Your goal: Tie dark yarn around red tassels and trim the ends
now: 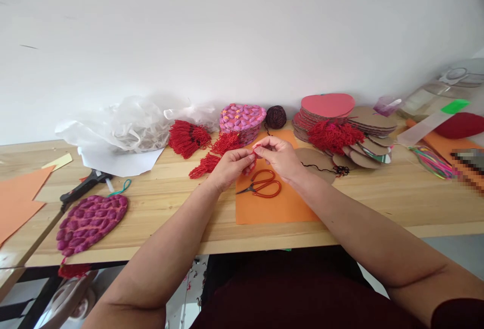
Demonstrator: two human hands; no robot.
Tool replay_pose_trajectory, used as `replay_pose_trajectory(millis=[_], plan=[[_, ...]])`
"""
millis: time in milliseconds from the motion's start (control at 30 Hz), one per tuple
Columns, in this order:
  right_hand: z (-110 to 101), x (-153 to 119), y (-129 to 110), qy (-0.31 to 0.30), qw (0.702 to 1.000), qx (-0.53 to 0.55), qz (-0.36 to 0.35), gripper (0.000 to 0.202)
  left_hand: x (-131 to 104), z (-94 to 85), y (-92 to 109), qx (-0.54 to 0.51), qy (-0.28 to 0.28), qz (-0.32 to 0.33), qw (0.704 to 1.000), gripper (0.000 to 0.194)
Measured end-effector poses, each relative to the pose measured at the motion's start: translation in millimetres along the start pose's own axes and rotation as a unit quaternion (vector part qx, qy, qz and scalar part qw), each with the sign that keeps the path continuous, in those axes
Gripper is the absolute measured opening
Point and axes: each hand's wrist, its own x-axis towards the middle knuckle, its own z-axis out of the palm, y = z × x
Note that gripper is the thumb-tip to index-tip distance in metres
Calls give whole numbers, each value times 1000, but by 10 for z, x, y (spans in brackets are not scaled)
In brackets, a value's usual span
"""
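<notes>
My left hand (235,166) and my right hand (278,156) meet above an orange sheet (276,213). Both pinch a thin red strand of yarn (255,150) between their fingertips. Just below them, scissors with orange-red handles (266,187) lie on the sheet, blades pointing left. Red yarn tassels (204,165) rest beside my left hand, and another red yarn bundle (189,138) is farther left. Beyond my hands stand a stack topped with pink and purple pieces (242,118) and a dark yarn ball (276,117).
Stacked cardboard shapes (327,105) carry a red yarn heap (335,135) at the right. A purple heart (93,223), a black glue gun (85,187) and plastic bags (132,124) are at the left. A clear jar (434,94) stands back right, near multicoloured strands (433,161).
</notes>
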Motion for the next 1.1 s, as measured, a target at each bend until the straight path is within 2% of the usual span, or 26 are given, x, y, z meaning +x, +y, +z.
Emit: replay_pose_trajectory(millis=[167,300,467,500,567,633,667,700,733,800,900,1000,1100], plan=[[-22,18,-17,-17,1000,16,-13,27,-21,31,40,35,-28,8,999,22],[-63,27,-95,6,998,67,-8,33,-49,41,49,47,-58,-3,997,23],[-109,39,-162,0,993,118,-1,38,-48,32,27,90,-72,-22,993,20],[-115,43,-162,-1,993,119,-4,37,-39,25,23,95,-60,-29,993,15],[-120,48,-149,-3,994,106,-11,35,-14,3,24,99,17,-23,995,12],[-115,49,-123,-4,997,80,-15,33,8,-26,40,65,122,17,990,29],[-109,47,-106,-6,998,67,-15,32,16,-38,53,29,158,41,986,34],[-101,43,-87,-8,998,56,-15,32,19,-46,66,-17,171,58,983,37],[-91,38,-66,-14,999,46,-13,32,20,-49,78,-66,162,65,982,37],[-68,23,-26,-28,999,30,-11,32,17,-37,87,-145,110,44,982,34],[-36,-3,11,-52,998,13,-14,33,15,5,50,-188,46,-1,981,35],[-20,-16,10,-50,999,3,-11,32,23,30,-12,-164,47,-11,985,37],[-20,-13,-7,-11,1000,22,2,32,24,34,-42,-135,66,-22,988,36]])
